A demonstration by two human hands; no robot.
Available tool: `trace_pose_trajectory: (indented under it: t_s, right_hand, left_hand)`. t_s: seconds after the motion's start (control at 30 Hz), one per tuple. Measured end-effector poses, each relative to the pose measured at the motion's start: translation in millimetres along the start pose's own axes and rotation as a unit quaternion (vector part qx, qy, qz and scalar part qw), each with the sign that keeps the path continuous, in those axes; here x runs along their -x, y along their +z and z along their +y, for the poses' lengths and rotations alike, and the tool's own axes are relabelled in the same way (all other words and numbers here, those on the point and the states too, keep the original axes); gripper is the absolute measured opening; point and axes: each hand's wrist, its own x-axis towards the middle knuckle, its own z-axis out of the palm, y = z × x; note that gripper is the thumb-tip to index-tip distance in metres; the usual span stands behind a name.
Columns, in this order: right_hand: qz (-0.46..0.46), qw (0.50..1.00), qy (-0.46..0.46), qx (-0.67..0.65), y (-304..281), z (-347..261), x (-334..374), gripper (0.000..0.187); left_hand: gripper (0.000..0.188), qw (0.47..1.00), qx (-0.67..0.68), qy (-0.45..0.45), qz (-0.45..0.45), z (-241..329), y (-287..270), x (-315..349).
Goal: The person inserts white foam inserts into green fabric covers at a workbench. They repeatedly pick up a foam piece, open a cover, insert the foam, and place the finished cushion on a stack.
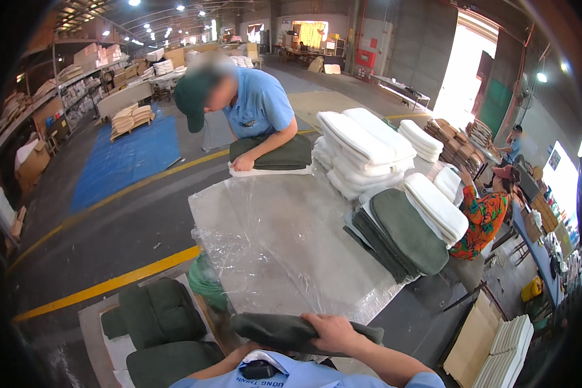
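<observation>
Cloth (271, 328) in fingers (314, 323), cardboard box (35, 167) with white material (26, 151)

A dark green folded cloth (268, 329), thick and matte, is held at the near edge of the plastic-covered table (265, 213); it is seen nearly edge-on, as a long, narrow bundle with rounded ends, stretched crosswise; it is gripped right of its middle; its underside is hidden.
</observation>
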Motion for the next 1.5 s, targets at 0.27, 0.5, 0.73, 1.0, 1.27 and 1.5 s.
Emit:
trace_pose_trajectory:
  t_s: [0.27, 0.5, 0.73, 1.0, 1.27, 1.5]
  right_hand:
    - [0.298, 0.922, 0.134, -0.209, -65.1, 6.7, 50.5, 0.056]
    - [0.555, 0.698, 0.016, -0.453, -59.9, 1.5, 76.5, 0.056]
    - [0.550, 0.568, 0.001, -0.612, -10.7, -11.2, 81.4, 0.060]
    - [0.290, 0.591, 0.056, -0.751, 33.6, -18.5, 126.1, 0.060]
    - [0.216, 0.502, 0.177, -0.818, 91.3, -43.3, 109.3, 0.069]
    - [0.186, 0.532, 0.182, -0.806, 115.7, -77.0, 79.9, 0.093]
  left_hand:
    - [0.039, 0.937, -0.290, 0.157, 0.112, 29.5, 64.0, -39.7]
    - [0.029, 0.771, -0.438, 0.452, 0.098, 38.2, 168.9, -90.5]
    - [0.024, 0.732, -0.499, 0.457, 0.074, 67.8, 237.9, -113.1]
    - [0.032, 0.636, -0.727, 0.255, 0.049, 81.9, 212.9, -103.0]
    - [0.031, 0.639, -0.768, -0.021, -0.019, 70.5, 130.0, -140.6]
    - [0.031, 0.677, -0.705, -0.203, -0.062, 79.2, 68.2, -150.3]
